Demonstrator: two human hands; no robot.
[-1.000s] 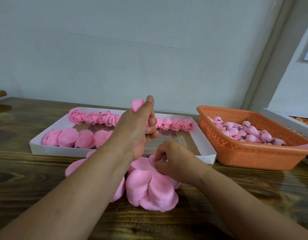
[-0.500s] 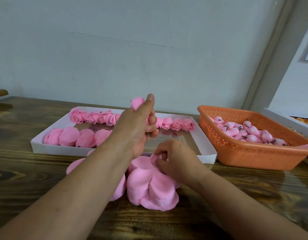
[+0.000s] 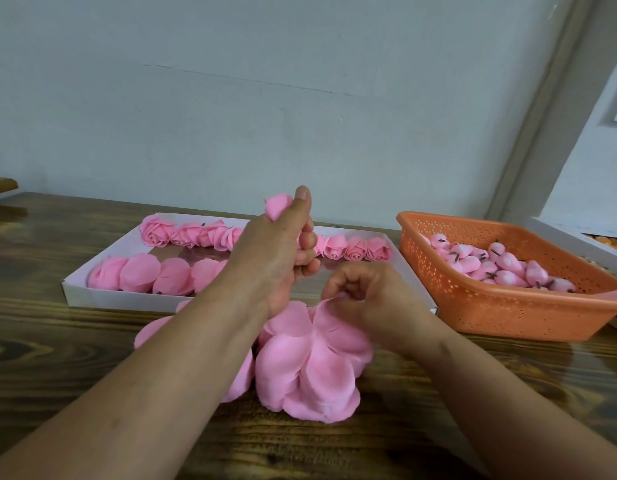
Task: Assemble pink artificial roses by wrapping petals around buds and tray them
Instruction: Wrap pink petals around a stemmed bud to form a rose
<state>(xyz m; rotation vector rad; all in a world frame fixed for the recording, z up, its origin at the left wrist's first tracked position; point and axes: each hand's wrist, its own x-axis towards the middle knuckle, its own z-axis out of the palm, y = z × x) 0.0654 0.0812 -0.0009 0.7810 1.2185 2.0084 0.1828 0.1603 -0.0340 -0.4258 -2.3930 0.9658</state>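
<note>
I see soft, even light, not too bright. The wall (image 3: 265, 81) looks gray and a bit dull. The wooden table (image 3: 40, 323) has a faint shine. Shadows under the arms are weak. The edges bend a little, and the picture looks slightly fuzzy all over.

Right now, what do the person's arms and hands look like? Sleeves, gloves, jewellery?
Both forearms are bare as far as the frame shows: no sleeves in view. The left hand and right hand wear no gloves. No rings, watch or bracelets show on the visible fingers or wrists. The left thumbnail is short and unpainted. No markings or tape.
</note>
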